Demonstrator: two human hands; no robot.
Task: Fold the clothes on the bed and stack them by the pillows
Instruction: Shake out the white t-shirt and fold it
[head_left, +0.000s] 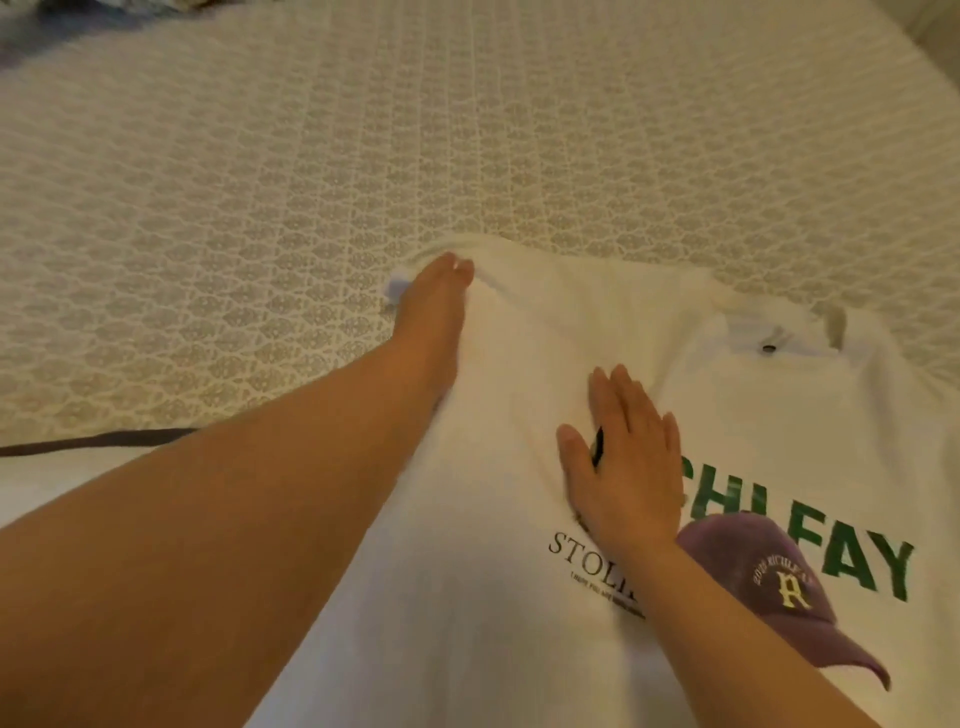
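A white T-shirt with green letters, small black text and a purple cap picture lies front-up on the patterned bedspread. Its neck opening points to the far right. My left hand reaches to the shirt's far left edge, where its fingertips are curled into a fold of the sleeve fabric. My right hand lies flat, fingers straight, and presses on the shirt's chest just left of the green letters. The shirt's lower part runs out of view at the bottom.
Bare bedspread stretches across the far and left parts of the bed. A dark strip crosses the near left edge. Dark crumpled fabric sits blurred at the top left corner.
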